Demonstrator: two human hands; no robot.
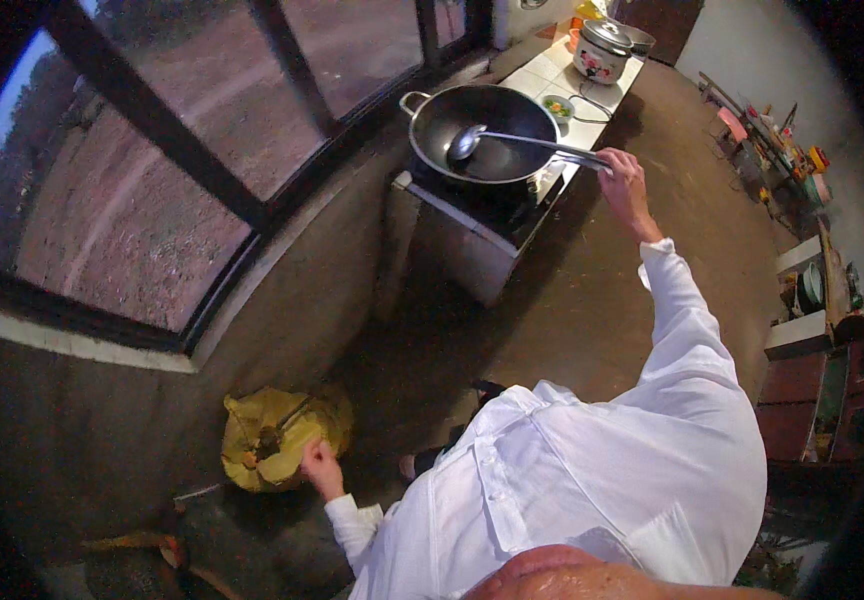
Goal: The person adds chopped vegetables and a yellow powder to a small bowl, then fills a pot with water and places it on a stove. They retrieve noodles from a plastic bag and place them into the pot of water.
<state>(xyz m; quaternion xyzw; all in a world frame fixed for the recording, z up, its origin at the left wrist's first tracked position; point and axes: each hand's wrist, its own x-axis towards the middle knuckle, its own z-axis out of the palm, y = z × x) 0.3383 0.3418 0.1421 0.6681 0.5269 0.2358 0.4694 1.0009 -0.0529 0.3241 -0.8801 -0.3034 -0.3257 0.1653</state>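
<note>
My right hand [623, 187] grips the long handle of a metal ladle [466, 142]. The ladle's bowl rests inside a large dark wok [507, 112], which sits over a stove [477, 199] at the counter's near end. A second handle-like bar shows just under the ladle's handle at the wok's right rim; whether my fingers also touch it is unclear. My left hand [321, 469] hangs low with its fingers bent, beside a yellow woven sack [244, 450] on the floor. From this angle I cannot make out anything held in it.
Beyond the wok, a small bowl of cut vegetables [557, 109] and a lidded flower-patterned pot [601, 56] stand on a white-tiled counter [541, 69]. A black cord loops near the bowl. Windows [132, 172] line the left wall. Cluttered shelves [769, 150] run along the right.
</note>
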